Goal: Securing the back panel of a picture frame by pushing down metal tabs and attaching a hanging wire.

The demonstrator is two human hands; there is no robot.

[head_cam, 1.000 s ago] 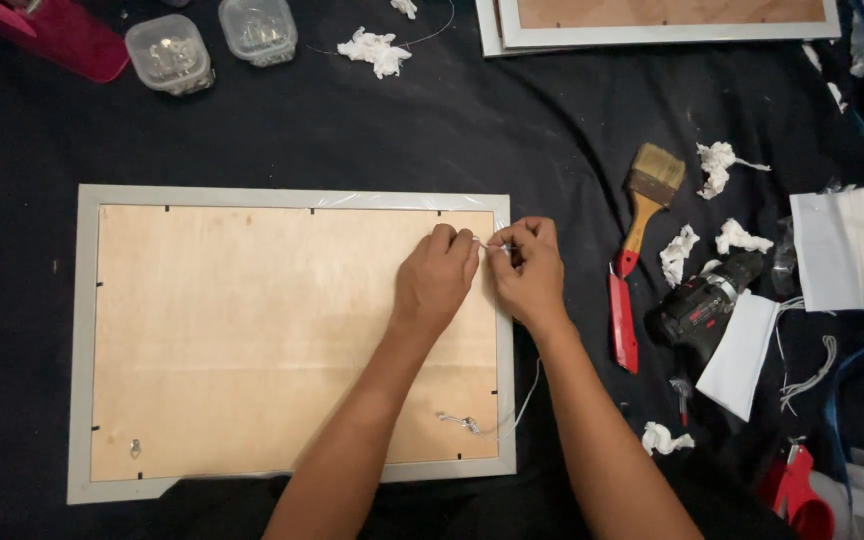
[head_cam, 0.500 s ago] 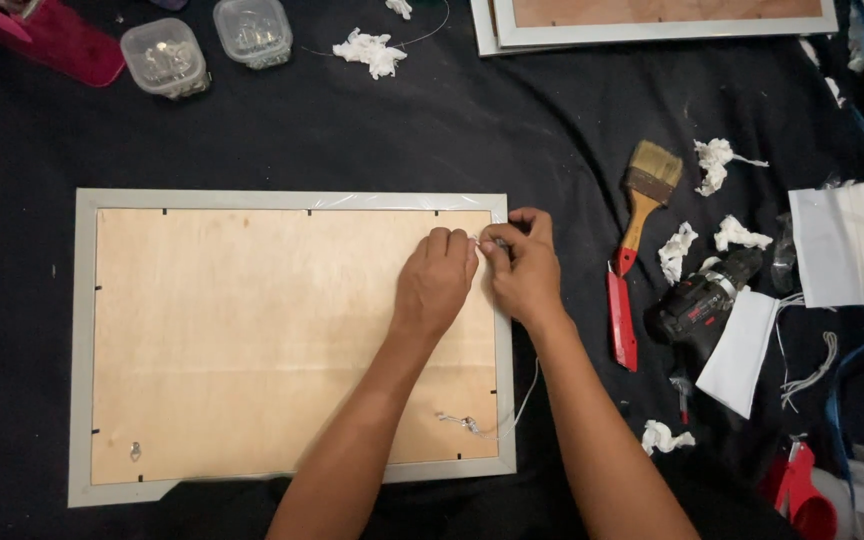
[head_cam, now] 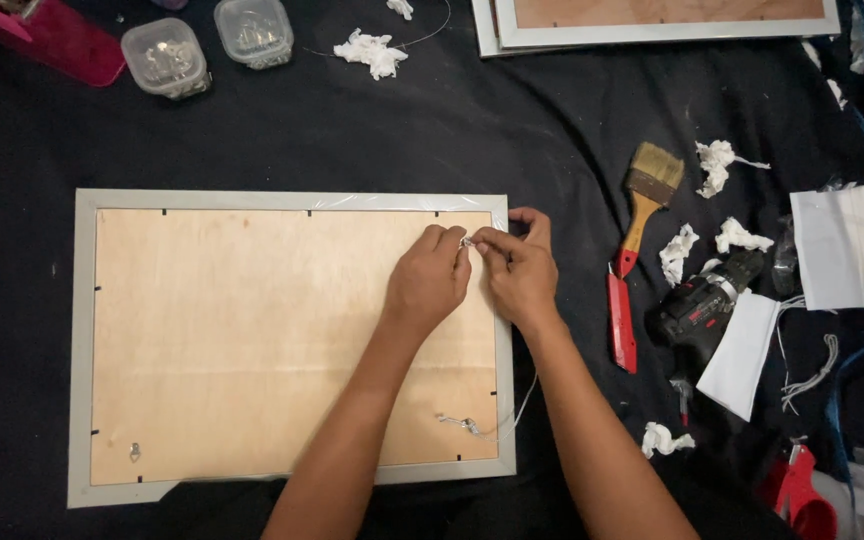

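A picture frame [head_cam: 82,340] lies face down on black cloth, its plywood backing [head_cam: 242,340] showing. My left hand [head_cam: 427,285] and my right hand [head_cam: 520,272] meet near the frame's upper right corner, fingertips pinched together on a thin wire and a small metal fitting [head_cam: 468,241]. The wire [head_cam: 522,405] runs down the right edge to a small hanger [head_cam: 460,424] at the lower right of the backing. Another hanger [head_cam: 135,452] sits at the lower left.
Right of the frame lie a paintbrush [head_cam: 649,195], a red utility knife [head_cam: 620,320], a cordless drill [head_cam: 702,305] and crumpled tissue bits [head_cam: 679,252]. Two clear plastic tubs [head_cam: 164,57] stand at the top left. A second frame [head_cam: 652,25] lies at the top.
Both hands stay at the frame's upper right corner. The fingers have shifted slightly on the wire and fitting, and the right hand's fingers now curl more over the frame edge.
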